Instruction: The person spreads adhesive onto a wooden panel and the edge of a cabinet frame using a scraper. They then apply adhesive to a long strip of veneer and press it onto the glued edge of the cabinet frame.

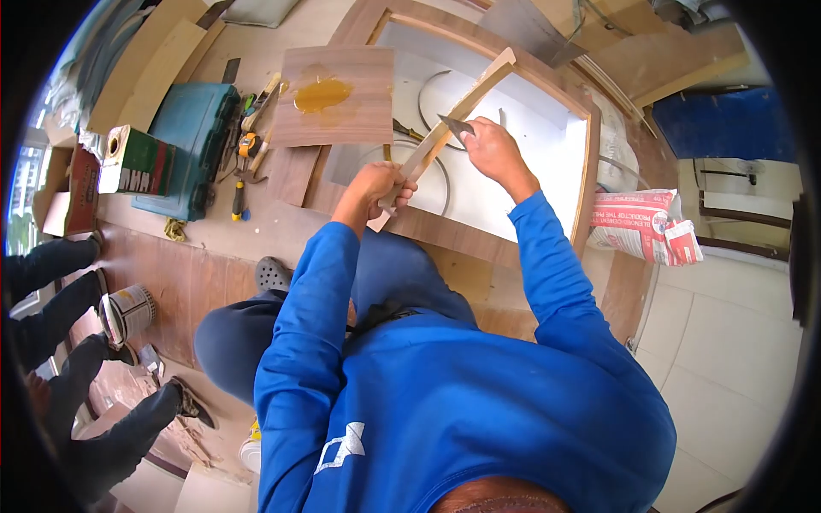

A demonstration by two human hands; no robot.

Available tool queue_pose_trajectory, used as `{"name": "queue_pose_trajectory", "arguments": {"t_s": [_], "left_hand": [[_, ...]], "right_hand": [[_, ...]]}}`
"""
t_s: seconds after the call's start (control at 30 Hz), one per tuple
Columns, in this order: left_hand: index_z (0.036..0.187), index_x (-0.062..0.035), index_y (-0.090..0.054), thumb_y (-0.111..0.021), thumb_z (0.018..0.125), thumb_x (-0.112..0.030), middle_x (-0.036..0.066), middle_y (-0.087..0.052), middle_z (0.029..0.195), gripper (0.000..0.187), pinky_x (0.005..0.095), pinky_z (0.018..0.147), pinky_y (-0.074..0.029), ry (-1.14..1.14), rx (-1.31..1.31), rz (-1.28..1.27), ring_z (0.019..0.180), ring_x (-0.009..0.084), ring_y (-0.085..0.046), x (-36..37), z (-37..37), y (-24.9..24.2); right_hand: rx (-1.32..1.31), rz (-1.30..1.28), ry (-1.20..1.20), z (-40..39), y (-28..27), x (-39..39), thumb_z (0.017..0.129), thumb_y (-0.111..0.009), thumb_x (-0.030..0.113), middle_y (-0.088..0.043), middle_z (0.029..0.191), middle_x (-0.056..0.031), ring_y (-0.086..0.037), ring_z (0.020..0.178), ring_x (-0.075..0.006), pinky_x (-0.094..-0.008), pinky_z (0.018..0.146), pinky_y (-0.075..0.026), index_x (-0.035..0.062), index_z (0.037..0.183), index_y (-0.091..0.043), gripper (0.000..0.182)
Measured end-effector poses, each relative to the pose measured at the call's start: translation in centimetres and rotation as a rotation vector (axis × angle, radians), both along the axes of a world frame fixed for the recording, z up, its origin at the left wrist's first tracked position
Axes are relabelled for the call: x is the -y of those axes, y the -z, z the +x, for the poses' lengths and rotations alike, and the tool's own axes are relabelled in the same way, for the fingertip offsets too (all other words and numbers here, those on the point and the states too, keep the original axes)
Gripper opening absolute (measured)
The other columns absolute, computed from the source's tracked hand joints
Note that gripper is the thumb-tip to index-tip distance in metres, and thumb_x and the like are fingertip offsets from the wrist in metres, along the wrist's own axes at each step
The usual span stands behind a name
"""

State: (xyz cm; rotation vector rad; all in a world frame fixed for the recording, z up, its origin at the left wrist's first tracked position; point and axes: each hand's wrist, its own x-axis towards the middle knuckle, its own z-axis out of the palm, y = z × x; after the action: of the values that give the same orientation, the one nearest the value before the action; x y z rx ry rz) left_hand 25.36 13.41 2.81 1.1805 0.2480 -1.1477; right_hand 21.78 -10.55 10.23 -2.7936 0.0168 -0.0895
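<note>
My left hand [385, 190] is closed round the near end of a long, thin wooden strip [489, 79], which slants up to the right. A putty knife [457, 127] with a grey pointed blade is gripped in my right hand [498, 154], its blade touching or just over the strip's middle. Below the strip lies a cabinet frame [500, 244] with a wood-grain rim and white inside. On a square wood-grain board [369, 121], left of my hands, spreads a puddle of amber glue-like liquid [321, 95].
Left of the board are a tape measure [249, 145], a hammer [250, 177], a teal tool case [192, 120] and a green-and-white can [137, 162]. A red-and-white cement bag [637, 224] stands at right. Other people's legs [64, 316] and a paint bucket [130, 312] are at lower left.
</note>
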Motion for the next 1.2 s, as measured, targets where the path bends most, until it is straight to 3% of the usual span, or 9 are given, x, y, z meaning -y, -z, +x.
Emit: {"name": "queue_pose_trajectory", "arguments": {"t_s": [0.07,0.23,0.43,0.6,0.73,0.9,1.0,1.07,1.2], "left_hand": [[0.139,0.0081,-0.043,-0.049,0.099,-0.004,0.016,-0.069,0.097,0.042,0.0322,0.06,-0.058,-0.013,-0.004,-0.039,0.068,0.017,-0.065,1.1,0.3,0.3],[0.138,0.008,-0.044,-0.048,0.1,-0.005,0.017,-0.069,0.096,0.04,0.0324,0.059,-0.059,-0.012,0.036,-0.013,0.067,0.0177,-0.065,3.0,0.3,0.3],[0.127,0.0075,-0.051,-0.048,0.099,-0.006,0.017,-0.069,0.092,0.031,0.0329,0.059,-0.06,-0.018,0.045,-0.019,0.066,0.0192,-0.066,3.1,0.3,0.9],[0.12,0.0067,-0.054,-0.048,0.098,-0.006,0.016,-0.07,0.092,0.026,0.0329,0.059,-0.06,-0.057,0.022,-0.029,0.065,0.0184,-0.065,3.1,0.4,1.1],[0.117,0.0074,-0.056,-0.047,0.097,-0.006,0.017,-0.07,0.092,0.025,0.0326,0.059,-0.06,-0.04,0.042,-0.004,0.065,0.0185,-0.065,2.9,0.2,0.8],[0.116,0.0094,-0.056,-0.048,0.097,-0.006,0.016,-0.069,0.091,0.026,0.0317,0.059,-0.06,-0.062,0.055,-0.017,0.065,0.0185,-0.065,3.2,0.2,0.6],[0.114,0.0084,-0.057,-0.05,0.096,-0.006,0.017,-0.07,0.091,0.024,0.0325,0.059,-0.06,-0.076,0.041,-0.007,0.065,0.0188,-0.066,3.4,0.2,1.2],[0.113,0.0072,-0.058,-0.051,0.096,-0.007,0.017,-0.07,0.09,0.023,0.0326,0.058,-0.06,-0.074,0.036,-0.023,0.066,0.0189,-0.066,3.4,0.3,1.7],[0.11,0.0038,-0.06,-0.054,0.095,-0.007,0.016,-0.069,0.087,0.019,0.0313,0.056,-0.058,0.012,0.028,0.076,0.065,0.0187,-0.066,2.3,0.1,-0.2]], "right_hand": [[-0.14,-0.021,0.024,-0.2,-0.6,-0.4,0.096,-0.056,0.017,-0.067,0.104,-0.0165,-0.064,0.099,-0.0385,-0.047,0.087,-0.052,0.0023,0.111,-0.068,0.024],[-0.078,-0.078,0.028,0.1,0.9,-0.1,0.097,-0.055,0.015,-0.067,0.103,-0.0148,-0.065,0.098,-0.0371,-0.047,0.085,-0.053,0.0055,0.111,-0.069,0.023],[0.082,-0.332,-0.199,-1.2,3.7,-1.8,0.092,-0.057,0.009,-0.059,0.087,-0.0122,-0.064,0.086,-0.0313,-0.0444,0.075,-0.054,0.0049,0.102,-0.069,0.016],[0.01,-0.268,-0.3,-3.2,3.8,-3.3,0.089,-0.058,0.01,-0.059,0.086,-0.0121,-0.064,0.082,-0.0319,-0.0474,0.073,-0.053,0.0049,0.088,-0.064,0.008],[0.083,-0.258,0.007,0.9,1.3,0.4,0.093,-0.055,0.011,-0.064,0.092,-0.0155,-0.066,0.087,-0.0364,-0.0493,0.077,-0.055,0.0034,0.098,-0.068,0.016],[0.04,-0.327,-0.057,3.0,2.7,1.8,0.094,-0.053,0.012,-0.066,0.096,-0.0167,-0.067,0.091,-0.038,-0.05,0.078,-0.055,0.0029,0.098,-0.069,0.019],[-0.135,-0.341,-0.101,0.7,3.3,-0.7,0.093,-0.053,0.013,-0.066,0.095,-0.0168,-0.067,0.09,-0.0382,-0.0499,0.077,-0.054,0.0021,0.095,-0.068,0.019],[-0.118,-0.261,-0.257,-1.2,3.1,-2.6,0.092,-0.054,0.012,-0.066,0.094,-0.0168,-0.067,0.088,-0.0384,-0.0499,0.076,-0.054,0.0017,0.092,-0.067,0.017],[-0.121,-0.266,-0.217,-2.0,1.8,-3.9,0.092,-0.054,0.012,-0.066,0.093,-0.0168,-0.067,0.087,-0.0379,-0.0495,0.076,-0.054,0.002,0.092,-0.067,0.017]]}}
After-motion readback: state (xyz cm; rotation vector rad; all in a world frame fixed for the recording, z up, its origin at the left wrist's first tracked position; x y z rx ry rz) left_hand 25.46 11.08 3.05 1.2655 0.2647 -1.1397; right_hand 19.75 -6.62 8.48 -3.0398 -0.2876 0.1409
